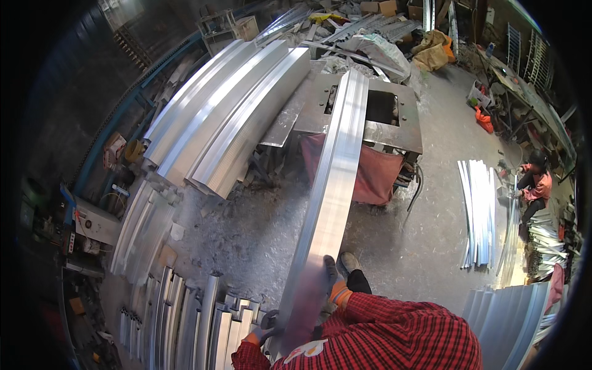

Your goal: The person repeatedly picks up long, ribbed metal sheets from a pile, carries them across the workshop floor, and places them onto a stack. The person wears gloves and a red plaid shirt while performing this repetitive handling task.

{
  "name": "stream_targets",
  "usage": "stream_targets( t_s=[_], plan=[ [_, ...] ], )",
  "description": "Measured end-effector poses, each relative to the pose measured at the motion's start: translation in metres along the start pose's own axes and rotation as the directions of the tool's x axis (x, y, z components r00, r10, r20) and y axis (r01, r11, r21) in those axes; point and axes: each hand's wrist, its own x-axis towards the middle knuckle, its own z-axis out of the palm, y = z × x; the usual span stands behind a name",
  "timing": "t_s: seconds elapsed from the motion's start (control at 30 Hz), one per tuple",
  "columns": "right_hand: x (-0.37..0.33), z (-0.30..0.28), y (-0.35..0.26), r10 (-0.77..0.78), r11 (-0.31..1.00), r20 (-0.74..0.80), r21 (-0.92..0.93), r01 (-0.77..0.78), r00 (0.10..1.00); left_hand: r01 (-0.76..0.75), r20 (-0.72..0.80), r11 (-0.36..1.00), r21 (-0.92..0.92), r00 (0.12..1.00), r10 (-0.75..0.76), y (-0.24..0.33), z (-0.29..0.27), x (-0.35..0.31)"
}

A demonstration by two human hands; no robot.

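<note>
A long silvery aluminium profile runs from the metal table of a machine back to my body, ridged along its left side. My left hand, in a grey work glove with an orange cuff, grips its near left edge. On the right edge, a bit farther along, is my right hand, also gloved, with its fingers closed over the side. The far end of the profile rests across the machine table, beside a rectangular opening. Part of each hand's grip is hidden by the profile.
Several wide profiles lie stacked at the left. Shorter pieces stand by my left arm. A red cloth hangs under the table. At the right, a co-worker crouches near thin strips on the floor.
</note>
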Motion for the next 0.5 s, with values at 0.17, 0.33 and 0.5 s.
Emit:
stream_targets(
  t_s=[0.17,0.33,0.5],
  plan=[
    [0.058,0.017,-0.074,-0.091,0.739,-0.065,0.665,0.111,0.994,0.137,-0.007,0.989,-0.058,0.99,-0.138,0.128,0.032,0.036],
    [0.181,-0.036,-0.15,-0.411,0.898,-0.019,0.162,0.408,0.912,-0.052,0.082,0.996,0.067,0.996,0.046,0.265,0.087,0.135],
    [0.285,-0.1,-0.292,-0.506,0.764,0.086,0.507,0.399,0.858,-0.099,0.138,0.987,-0.13,0.983,0.117,0.371,0.135,0.277]
  ],
)
